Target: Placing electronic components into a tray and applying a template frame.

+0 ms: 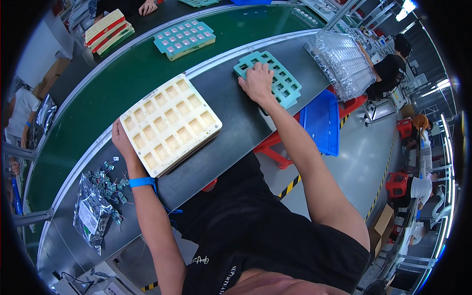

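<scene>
A cream block tray (169, 123) with rows of square pockets lies tilted on the dark workbench in front of me. My left hand (123, 140) grips its left edge, and the fingers are partly hidden by the tray. A blue wrist strap (141, 182) circles my left wrist. Farther right, a teal tray (282, 73) with square openings sits near the bench's right end. My right hand (258, 82) is closed on its near left part, fingers bent down onto the top.
Beyond the bench runs a green conveyor (108, 93) carrying another teal-topped tray (184, 38). Small wired circuit boards (110, 182) lie beside a silver bag (91, 216) at left. Clear plastic trays (341, 64) are stacked at right, above a blue bin (322, 123). Other people work nearby.
</scene>
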`<state>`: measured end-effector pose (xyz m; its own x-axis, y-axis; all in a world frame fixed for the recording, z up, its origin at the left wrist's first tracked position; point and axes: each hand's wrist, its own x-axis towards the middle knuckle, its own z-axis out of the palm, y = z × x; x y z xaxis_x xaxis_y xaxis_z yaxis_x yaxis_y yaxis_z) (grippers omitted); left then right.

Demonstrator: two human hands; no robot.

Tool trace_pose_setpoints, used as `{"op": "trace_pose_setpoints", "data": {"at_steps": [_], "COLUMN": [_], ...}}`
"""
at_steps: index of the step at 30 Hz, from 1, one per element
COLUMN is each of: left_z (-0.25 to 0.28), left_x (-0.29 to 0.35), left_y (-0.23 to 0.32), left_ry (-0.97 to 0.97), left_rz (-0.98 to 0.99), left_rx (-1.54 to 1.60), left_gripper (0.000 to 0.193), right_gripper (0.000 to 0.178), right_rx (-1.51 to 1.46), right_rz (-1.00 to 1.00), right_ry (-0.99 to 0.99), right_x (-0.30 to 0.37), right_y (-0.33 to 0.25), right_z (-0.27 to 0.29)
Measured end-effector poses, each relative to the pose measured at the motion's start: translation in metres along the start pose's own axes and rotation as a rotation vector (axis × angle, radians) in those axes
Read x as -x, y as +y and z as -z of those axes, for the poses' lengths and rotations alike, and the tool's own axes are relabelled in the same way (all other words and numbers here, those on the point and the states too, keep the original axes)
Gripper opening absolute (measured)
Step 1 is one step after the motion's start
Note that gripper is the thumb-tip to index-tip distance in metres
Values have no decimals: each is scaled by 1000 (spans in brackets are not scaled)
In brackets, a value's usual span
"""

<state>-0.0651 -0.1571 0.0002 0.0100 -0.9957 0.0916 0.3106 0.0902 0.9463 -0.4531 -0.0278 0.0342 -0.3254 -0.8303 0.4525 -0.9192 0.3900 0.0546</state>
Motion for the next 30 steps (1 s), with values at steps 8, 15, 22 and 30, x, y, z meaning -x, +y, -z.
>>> {"op": "trace_pose_setpoints", "data": {"at_steps": [8, 15, 22, 30], "left_z": [7, 7, 12, 19], "left_x": [-2, -4, -4, -6], "left_y": [-7, -11, -8, -11], "left_ry": [9, 18, 10, 3], "left_rz": [-17, -23, -9, 44], "left_rx": [-20, -18, -54, -61], "left_gripper": [25, 24, 27, 29], "right_gripper": [41, 42, 33, 30], "right_rx": [-235, -235, -56, -37], "right_rz": [-204, -758, -703, -725], "right_ry": [144, 169, -34, -64], "right_x": [-24, 22, 24, 20], "right_y": [85, 256, 223, 221], "right_z": [6, -38, -27, -24]}}
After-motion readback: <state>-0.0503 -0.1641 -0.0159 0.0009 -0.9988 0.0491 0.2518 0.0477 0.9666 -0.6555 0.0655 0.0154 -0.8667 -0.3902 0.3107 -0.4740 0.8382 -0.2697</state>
